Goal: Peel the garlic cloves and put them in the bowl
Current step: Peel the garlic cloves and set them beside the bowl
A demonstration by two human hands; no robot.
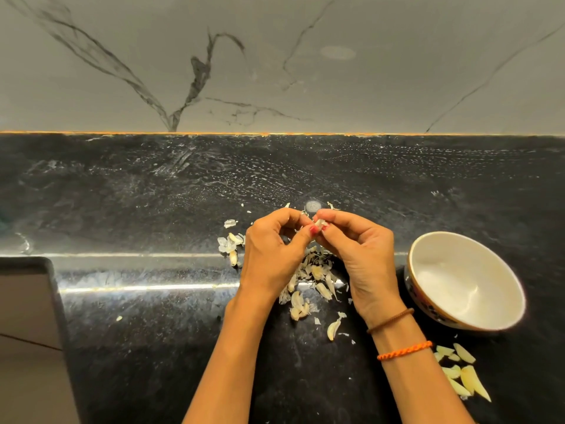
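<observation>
We're mid-peel. Left hand and right hand both pinch one clove at the fingertips, held above the counter. Bowl sits to our right and looks empty, though glare on the white inside could hide something. Skins are piled under the hands, some maybe unpeeled cloves, hard to tell. Peeled pieces lie on the counter near the bowl, not in it. So: some peeling done, nothing bowled yet.

Bowl R of hands; peel pile below; cloves nr front R.
</observation>
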